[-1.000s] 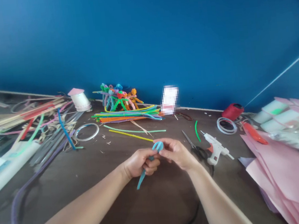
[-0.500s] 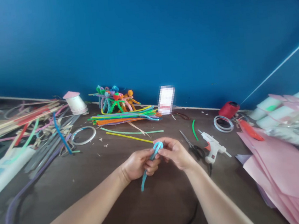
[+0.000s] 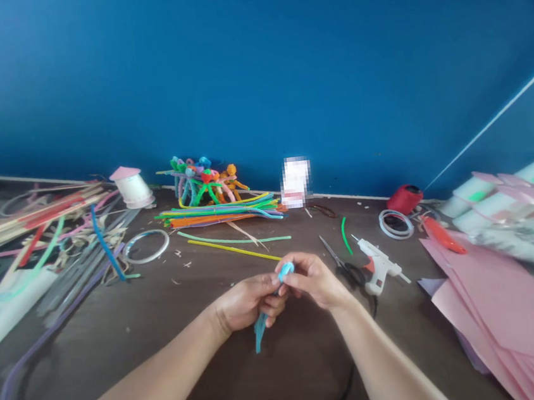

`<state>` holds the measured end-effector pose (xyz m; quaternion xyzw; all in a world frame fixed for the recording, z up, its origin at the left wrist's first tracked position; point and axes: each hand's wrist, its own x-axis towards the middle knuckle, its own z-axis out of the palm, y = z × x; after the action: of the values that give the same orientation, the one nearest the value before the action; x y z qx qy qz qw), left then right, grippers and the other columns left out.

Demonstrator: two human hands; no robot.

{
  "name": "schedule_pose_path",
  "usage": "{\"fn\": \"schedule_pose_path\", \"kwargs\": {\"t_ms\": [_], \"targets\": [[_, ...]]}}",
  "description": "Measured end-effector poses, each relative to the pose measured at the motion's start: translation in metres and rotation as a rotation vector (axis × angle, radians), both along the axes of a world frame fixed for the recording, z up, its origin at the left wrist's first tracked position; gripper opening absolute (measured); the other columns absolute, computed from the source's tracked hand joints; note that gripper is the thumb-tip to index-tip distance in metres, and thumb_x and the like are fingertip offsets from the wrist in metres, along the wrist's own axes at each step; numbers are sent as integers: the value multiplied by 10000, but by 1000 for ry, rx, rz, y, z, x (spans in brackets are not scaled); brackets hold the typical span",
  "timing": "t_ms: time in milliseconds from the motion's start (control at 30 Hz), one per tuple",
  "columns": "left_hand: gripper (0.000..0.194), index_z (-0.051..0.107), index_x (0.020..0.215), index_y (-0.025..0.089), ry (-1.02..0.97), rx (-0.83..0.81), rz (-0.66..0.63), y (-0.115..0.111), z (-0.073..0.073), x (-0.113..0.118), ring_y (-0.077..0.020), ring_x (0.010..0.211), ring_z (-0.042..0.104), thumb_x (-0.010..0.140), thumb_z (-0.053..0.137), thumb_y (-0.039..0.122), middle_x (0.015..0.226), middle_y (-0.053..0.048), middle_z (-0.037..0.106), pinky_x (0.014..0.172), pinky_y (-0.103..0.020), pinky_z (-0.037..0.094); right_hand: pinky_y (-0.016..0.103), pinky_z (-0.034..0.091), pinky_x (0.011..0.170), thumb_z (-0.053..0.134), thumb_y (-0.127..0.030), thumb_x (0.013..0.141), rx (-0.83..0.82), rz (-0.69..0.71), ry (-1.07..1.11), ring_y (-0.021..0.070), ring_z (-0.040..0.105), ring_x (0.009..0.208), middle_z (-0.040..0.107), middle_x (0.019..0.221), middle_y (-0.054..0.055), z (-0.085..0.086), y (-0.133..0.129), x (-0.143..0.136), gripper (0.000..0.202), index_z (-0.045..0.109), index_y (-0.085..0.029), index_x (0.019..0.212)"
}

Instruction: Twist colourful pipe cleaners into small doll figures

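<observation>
A light-blue pipe cleaner [image 3: 260, 332] is held between both hands over the near middle of the table. Its upper end is bent into a small rounded coil, while the loose lower end hangs below my left hand. My left hand [image 3: 253, 300] is closed, thumb and fingers pinching the stem just under the coil. Closed too, my right hand [image 3: 314, 276] pinches the coil's right side between thumb and forefinger. Just beyond the fingers lie a yellow pipe cleaner [image 3: 234, 249] and a pale green one [image 3: 232, 236]. The fingers partly hide the coil.
Scissors [image 3: 341, 261] and a white glue gun [image 3: 379, 266] lie right of my hands. Behind stand a bundle of pipe cleaners [image 3: 225, 211] and several small pipe-cleaner figures [image 3: 207, 179]. Pink sheets [image 3: 500, 290] cover the right side; sticks and strips [image 3: 59, 215] crowd the left.
The open loop at the top of the light-blue pipe cleaner has become a tighter, smaller coil under my right fingers. Both hands stay closed on it, and the view has shifted slightly.
</observation>
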<state>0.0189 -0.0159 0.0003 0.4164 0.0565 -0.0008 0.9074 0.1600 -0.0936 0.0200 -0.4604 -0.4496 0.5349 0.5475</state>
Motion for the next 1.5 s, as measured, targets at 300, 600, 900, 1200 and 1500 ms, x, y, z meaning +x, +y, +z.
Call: {"fn": "schedule_pose_path", "kwargs": {"t_ms": [300,600,900,1200,1500], "targets": [[239,529,780,122,21,171,133,-3,2,-1,-72,534,353,792,481,355,609,28,367,591,-286,452,149,345,399,620,-241,706,-7,-25,-74,67,534,461,563,584,-32,0,0,1,149,601,-147,820],[204,494,704,122,5,143,210,-3,2,2,-81,535,343,793,476,304,581,29,364,612,-296,433,156,372,429,631,-236,695,-29,-24,-86,89,556,537,623,624,-8,0,1,0,309,582,-157,989],[237,451,630,135,-8,78,131,-2,5,0,-81,486,343,784,468,314,511,39,352,624,-303,394,156,359,414,629,-274,701,-1,34,-148,103,567,570,615,700,12,5,-1,0,228,635,-170,904],[170,390,640,162,107,118,328,-4,0,3,-62,449,228,767,412,274,518,56,280,415,-173,217,176,412,444,545,-246,762,102,-182,-319,71,481,507,572,699,-4,2,0,-7,324,554,-195,1082],[160,411,684,170,178,174,433,-11,0,6,-63,436,264,765,423,307,507,62,297,393,-170,262,281,472,682,411,-156,817,344,-460,-986,153,558,727,583,824,64,4,-5,-17,324,537,-180,1115]]}}
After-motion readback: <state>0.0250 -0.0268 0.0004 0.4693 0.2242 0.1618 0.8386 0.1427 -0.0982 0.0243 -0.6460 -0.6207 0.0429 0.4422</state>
